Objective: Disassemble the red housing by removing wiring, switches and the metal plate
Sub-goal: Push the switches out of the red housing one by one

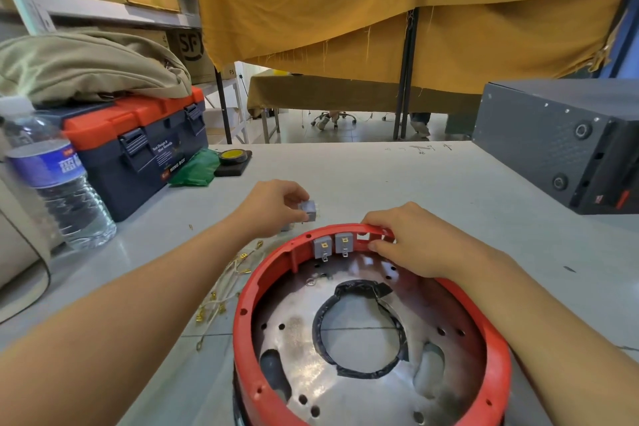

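Observation:
The round red housing [242,315] lies open side up at the near middle of the table. A shiny metal plate [301,339] with a taped central hole fills its bottom. Two grey switches [333,244] sit in the far wall, with empty slots to their right. My left hand [273,206] holds a loose grey switch [307,211] just beyond the far rim, over the table. Over the rim by the empty slots, my right hand [411,245] grips the housing. A tangle of pale wires with brass terminals [224,287] lies left of the housing.
A blue and orange toolbox [138,145] stands at the left with a water bottle [58,183] in front of it. Green cloth [193,168] and a tape roll [234,156] lie beyond the hands. A dark grey metal box [553,142] sits at the right.

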